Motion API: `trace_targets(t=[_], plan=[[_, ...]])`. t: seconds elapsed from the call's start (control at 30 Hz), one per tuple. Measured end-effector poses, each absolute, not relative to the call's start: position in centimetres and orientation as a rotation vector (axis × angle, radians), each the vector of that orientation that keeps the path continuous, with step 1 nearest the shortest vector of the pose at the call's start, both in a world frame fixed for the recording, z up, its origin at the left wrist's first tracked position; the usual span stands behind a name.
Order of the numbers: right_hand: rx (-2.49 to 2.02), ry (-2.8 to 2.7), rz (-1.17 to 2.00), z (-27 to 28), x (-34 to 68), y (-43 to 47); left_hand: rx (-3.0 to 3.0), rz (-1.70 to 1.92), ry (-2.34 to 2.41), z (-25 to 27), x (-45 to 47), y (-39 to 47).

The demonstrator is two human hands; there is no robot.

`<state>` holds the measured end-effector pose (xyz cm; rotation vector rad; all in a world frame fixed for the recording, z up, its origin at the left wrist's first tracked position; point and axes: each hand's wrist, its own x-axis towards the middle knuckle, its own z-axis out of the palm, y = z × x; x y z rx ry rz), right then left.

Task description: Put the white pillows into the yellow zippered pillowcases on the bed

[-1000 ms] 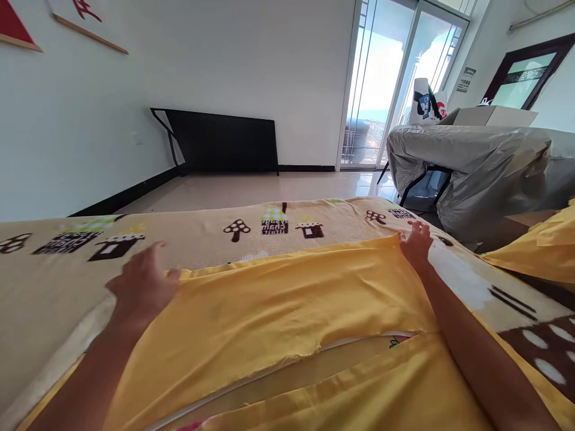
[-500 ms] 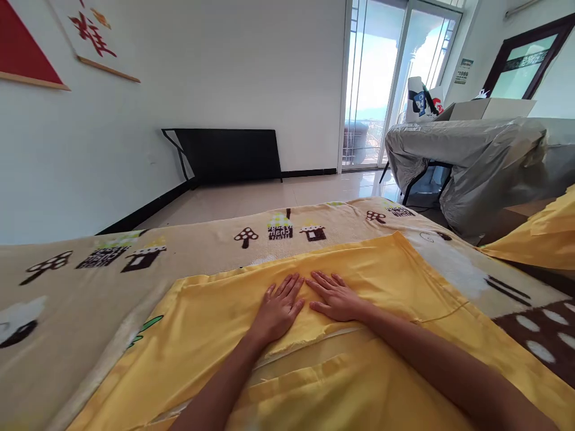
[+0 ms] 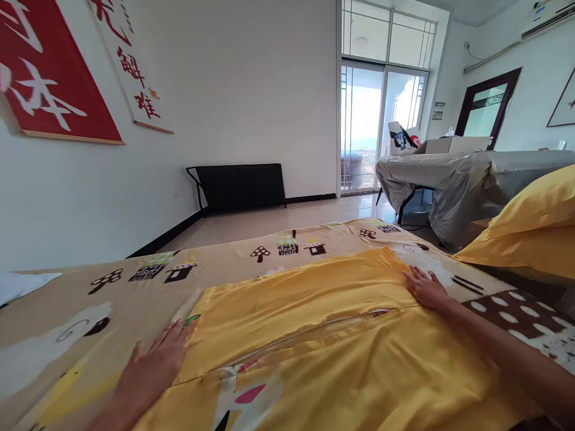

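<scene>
Your left fingers and right fingers lie spread at opposite edges of the yellow cloth, likely light and soft, best pinched beside them.

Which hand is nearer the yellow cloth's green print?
The left hand, beside that green print; the right hand is at the opposite side of the yellow cloth.

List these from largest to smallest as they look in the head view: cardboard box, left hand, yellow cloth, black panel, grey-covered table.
1. Yellow cloth
2. Grey-covered table
3. Black panel and left hand: too alike to rank, the hand being nearer the camera
4. Cardboard box
</scene>
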<state>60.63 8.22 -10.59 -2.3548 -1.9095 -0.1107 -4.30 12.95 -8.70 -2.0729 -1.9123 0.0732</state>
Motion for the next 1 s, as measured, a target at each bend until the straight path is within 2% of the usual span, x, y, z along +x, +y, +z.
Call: trace_targets(t=[0.1,0.23,0.33,0.67,1.0], plan=[[-2.099,-2.075,-0.195,-10.1,54.8,6.1,-2.228,0.09,-1.709,-6.6,2.2,11.0],[-1.391,-2.528,-0.038,-8.8,45.0,2.0,-2.718,-0.034,-1.405,-5.6,10.4,8.2],[-1.151,-2.7,0.018,-7.9,40.7,0.1,-2.86,-0.085,-1.285,-6.1,13.1,6.5],[-1.291,-2.494,0.098,-9.5,40.2,2.4,-2.724,-0.087,-1.462,-7.4,9.9,8.2],[-1.204,-2.513,0.159,-8.3,40.3,3.5,-2.616,0.104,-1.213,-7.4,10.5,8.3]])
